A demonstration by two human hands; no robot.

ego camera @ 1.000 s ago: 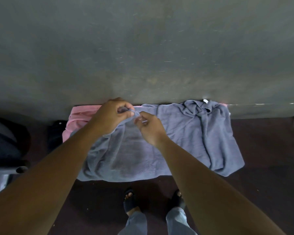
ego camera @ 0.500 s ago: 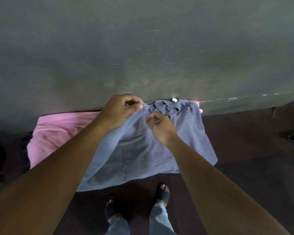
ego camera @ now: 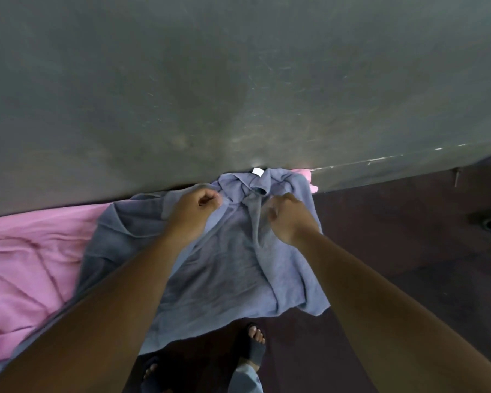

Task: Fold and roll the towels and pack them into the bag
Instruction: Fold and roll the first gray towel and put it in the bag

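The crumpled grey-blue terry towel (ego camera: 233, 268) hangs over the near edge of a scuffed grey table (ego camera: 238, 80), with its white label (ego camera: 257, 171) up on top. It lies partly over a pink towel (ego camera: 31, 265) spread to the left. The left hand (ego camera: 193, 214) is curled tight and pinches the towel's upper edge. The right hand (ego camera: 289, 219), slightly blurred, is curled round a ridge of the same cloth just beside it. Below are a dark floor (ego camera: 408, 236) and a sandalled foot (ego camera: 255, 347).

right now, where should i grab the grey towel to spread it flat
Grip the grey towel along its bunched top edge beside the white tag, from above, one hand each side, much as the left hand and right hand pinch it. That edge is crumpled on the grey surface while the rest hangs loose.
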